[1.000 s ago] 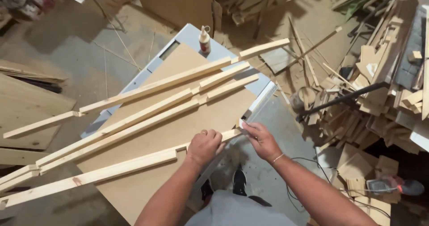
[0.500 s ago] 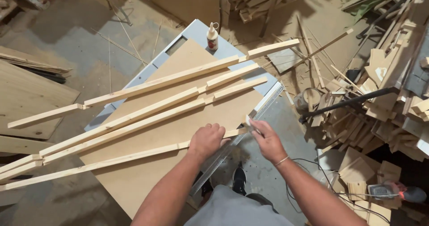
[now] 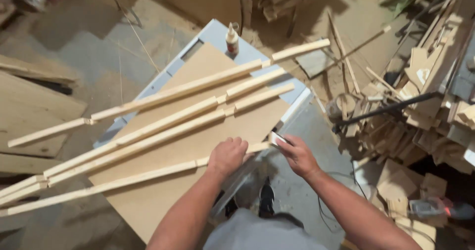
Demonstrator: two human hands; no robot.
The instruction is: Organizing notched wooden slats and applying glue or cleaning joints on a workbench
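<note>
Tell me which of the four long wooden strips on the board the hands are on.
The nearest strip, lowest in the view. The left hand presses on it and the right hand is at its end; the other three strips lie farther away, untouched.

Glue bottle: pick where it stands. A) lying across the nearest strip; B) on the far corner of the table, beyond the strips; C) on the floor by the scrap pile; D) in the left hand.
B: the glue bottle stands upright on the far corner of the table, beyond the wooden strips, away from both hands.
</note>
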